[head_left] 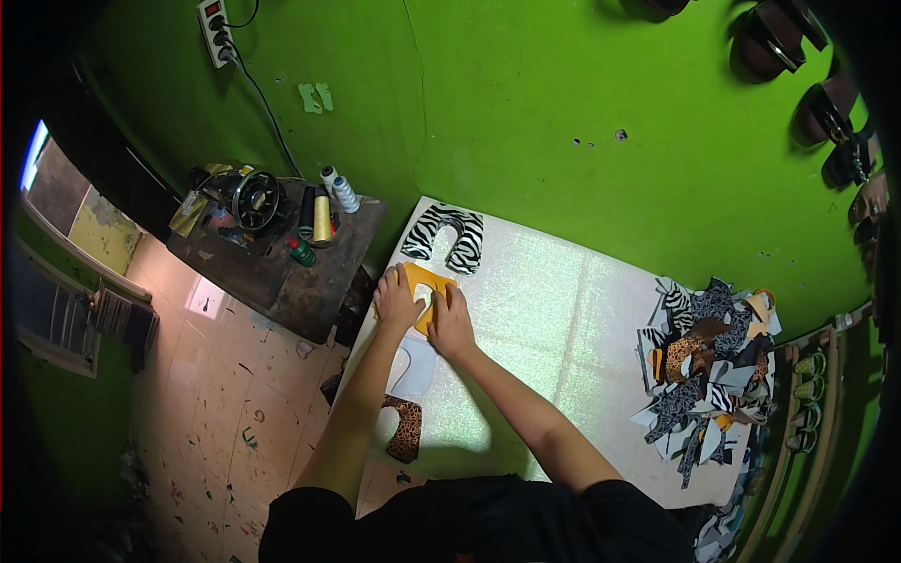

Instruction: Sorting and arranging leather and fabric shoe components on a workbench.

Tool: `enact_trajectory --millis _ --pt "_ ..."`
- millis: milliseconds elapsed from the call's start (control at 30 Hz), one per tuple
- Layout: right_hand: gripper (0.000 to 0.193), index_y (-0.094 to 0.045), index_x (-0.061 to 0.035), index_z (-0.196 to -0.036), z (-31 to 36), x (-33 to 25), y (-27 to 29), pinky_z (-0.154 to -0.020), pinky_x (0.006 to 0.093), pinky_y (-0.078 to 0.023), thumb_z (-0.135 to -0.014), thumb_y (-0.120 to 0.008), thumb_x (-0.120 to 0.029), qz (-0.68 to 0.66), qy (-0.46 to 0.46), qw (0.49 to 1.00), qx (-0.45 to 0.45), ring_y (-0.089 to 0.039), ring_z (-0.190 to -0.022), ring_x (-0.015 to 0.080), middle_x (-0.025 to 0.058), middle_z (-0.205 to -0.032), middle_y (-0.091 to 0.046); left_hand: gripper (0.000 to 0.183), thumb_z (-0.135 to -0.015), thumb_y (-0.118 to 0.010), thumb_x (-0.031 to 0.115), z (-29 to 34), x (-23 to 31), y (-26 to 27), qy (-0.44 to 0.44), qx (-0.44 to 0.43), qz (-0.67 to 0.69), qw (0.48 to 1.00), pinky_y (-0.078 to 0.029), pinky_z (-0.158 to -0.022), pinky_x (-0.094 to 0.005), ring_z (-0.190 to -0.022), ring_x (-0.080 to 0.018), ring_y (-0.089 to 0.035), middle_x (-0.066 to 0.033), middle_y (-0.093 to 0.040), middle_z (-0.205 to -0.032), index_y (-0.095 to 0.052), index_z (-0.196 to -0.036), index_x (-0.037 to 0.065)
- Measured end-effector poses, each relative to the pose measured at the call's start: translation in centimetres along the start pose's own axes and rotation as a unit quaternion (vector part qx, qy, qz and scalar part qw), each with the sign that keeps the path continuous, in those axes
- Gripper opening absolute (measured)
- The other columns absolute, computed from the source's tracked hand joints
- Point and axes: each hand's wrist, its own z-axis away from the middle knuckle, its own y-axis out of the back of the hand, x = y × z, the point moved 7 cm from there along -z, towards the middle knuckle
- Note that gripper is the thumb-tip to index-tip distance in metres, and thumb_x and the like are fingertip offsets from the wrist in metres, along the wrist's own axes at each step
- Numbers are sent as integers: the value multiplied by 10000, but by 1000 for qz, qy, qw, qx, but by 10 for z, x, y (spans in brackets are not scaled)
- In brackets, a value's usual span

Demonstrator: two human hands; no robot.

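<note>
A yellow-orange U-shaped piece of sheet material (427, 278) lies on the pale table between my hands. My left hand (398, 300) grips its left side, thumb toward the middle cutout. On its right side, the fingers of my right hand (452, 325) close over the edge. Just beyond is a zebra-print U-shaped piece (466, 249). A whitish piece with a curved cutout (419, 368) rests nearer me, below my hands. Closer still, a leopard-print curved piece (405, 433) sits at the table's near left, partly hidden by my left forearm.
A heap of patterned scraps (699, 366) covers the table's (554, 375) right end. At left stands a dark sewing-machine table (310, 291) with thread spools (322, 220) and a green bottle (302, 252). Shoes (770, 42) hang on the green wall; a rack (809, 389) holds sandals.
</note>
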Motion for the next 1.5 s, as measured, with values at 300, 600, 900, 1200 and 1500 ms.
enact_trajectory --millis 300,600,900,1200,1500 --pt "586 -419 66 -1142 2 6 -4 -996 398 -280 -650 -660 -141 0 -11 999 -36 -328 -1158 397 269 -1228 -336 663 -701 -551 14 -13 -2 -8 -50 34 9 998 -342 -895 -407 -1111 -307 -406 -138 -362 -1250 -293 -1303 115" --pt "538 -456 9 -1128 8 -1 -1 -966 424 -297 -663 -650 -181 11 23 999 -23 -350 -1118 403 250 -1216 -350 576 -735 -508 42 -13 6 3 -17 58 4 998 -364 -880 -388 -1081 -305 -437 -130 -450 -1161 -318 -1278 55" --pt "506 -492 -65 -1122 14 -1 -8 -928 439 -273 -681 -630 -271 52 5 998 -46 -327 -1119 361 201 -1219 -357 391 -708 -593 -14 -19 -15 8 -50 122 249 959 -435 -755 -346 -892 -321 -547 -155 -557 -965 -537 -1091 43" --pt "423 -534 -242 -1124 19 -13 -14 -905 559 -243 -715 -605 -325 123 22 985 -115 -261 -1159 435 138 -1296 -308 400 -724 -630 166 -18 -16 5 -43 75 86 993 -416 -788 -362 -971 -259 -493 -82 -501 -1075 -546 -1110 103" --pt "425 -525 -224 -1121 20 -4 -11 -944 488 -253 -710 -627 -265 94 37 992 -71 -275 -1155 427 148 -1282 -333 668 -639 -693 141 -2 -13 3 -17 19 11 1000 -397 -847 -392 -1057 -294 -433 -117 -449 -1135 -399 -1234 67"
